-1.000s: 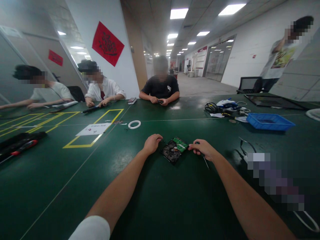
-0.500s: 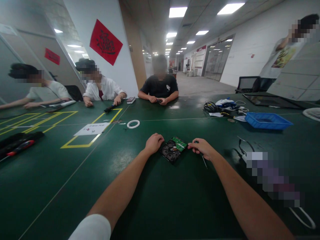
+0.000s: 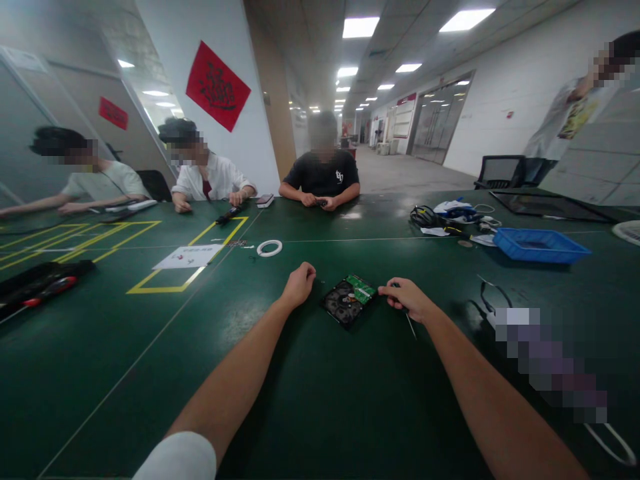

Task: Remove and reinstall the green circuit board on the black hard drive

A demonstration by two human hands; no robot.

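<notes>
A hard drive (image 3: 349,300) lies flat on the green table, its black casing and green circuit board facing up. My left hand (image 3: 299,284) is just left of the drive, apart from it. Its fingers are pinched together, and anything between them is too small to make out. To the drive's right, my right hand (image 3: 406,298) is closed around a screwdriver (image 3: 411,327), whose thin metal shaft sticks out below the palm toward me. The fingertips of that hand are close to the drive's right edge; whether they touch it I cannot tell.
A white ring (image 3: 269,248) and a paper sheet (image 3: 187,257) lie to the left. At the right are a blue tray (image 3: 543,245), cables (image 3: 424,216) and a blurred-out long object (image 3: 550,367). Red-handled tools (image 3: 50,290) lie far left. Several people sit across the table.
My left hand has moved left, off the drive's upper left edge, with fingers pinched. The right hand keeps its hold on the screwdriver. The whole view has shifted slightly.
</notes>
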